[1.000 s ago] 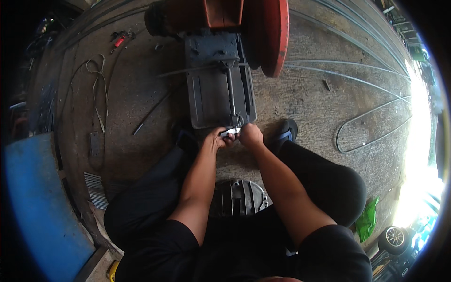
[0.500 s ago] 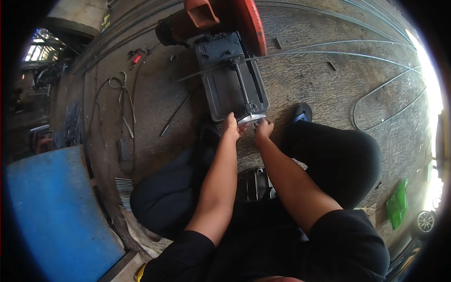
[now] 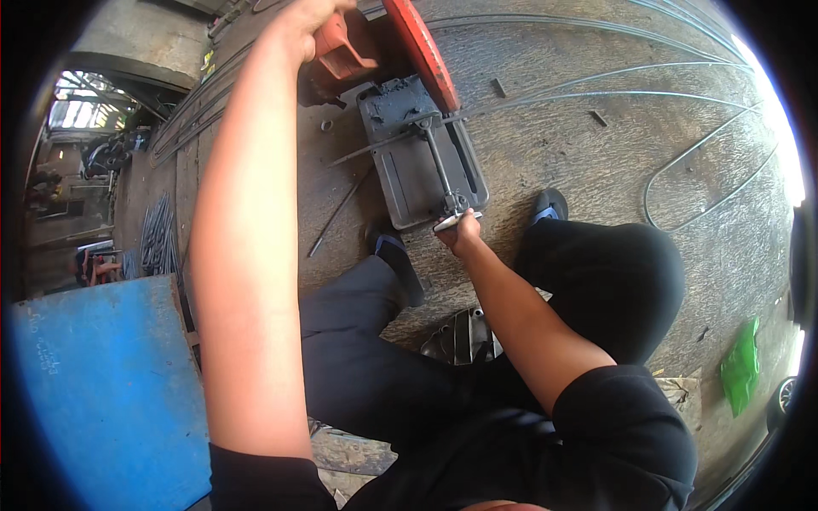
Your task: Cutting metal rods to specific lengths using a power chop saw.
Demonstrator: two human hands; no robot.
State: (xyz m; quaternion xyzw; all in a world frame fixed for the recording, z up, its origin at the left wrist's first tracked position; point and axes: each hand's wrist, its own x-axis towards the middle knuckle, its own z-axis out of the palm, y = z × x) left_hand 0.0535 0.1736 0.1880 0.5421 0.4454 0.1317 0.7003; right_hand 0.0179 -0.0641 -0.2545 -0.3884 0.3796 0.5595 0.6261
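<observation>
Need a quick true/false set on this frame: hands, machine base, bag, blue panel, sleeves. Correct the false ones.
1. The right hand is on the silver handle. True.
2. Both hands are at that handle. False: the left hand is up at the orange housing.
3. A thin rod runs across the dark base. True.
4. The green bag lies to the person's left. False: it lies to the right.
5. The blue panel is on the person's left. True.
6. The person's sleeves are white. False: they are black.
</observation>
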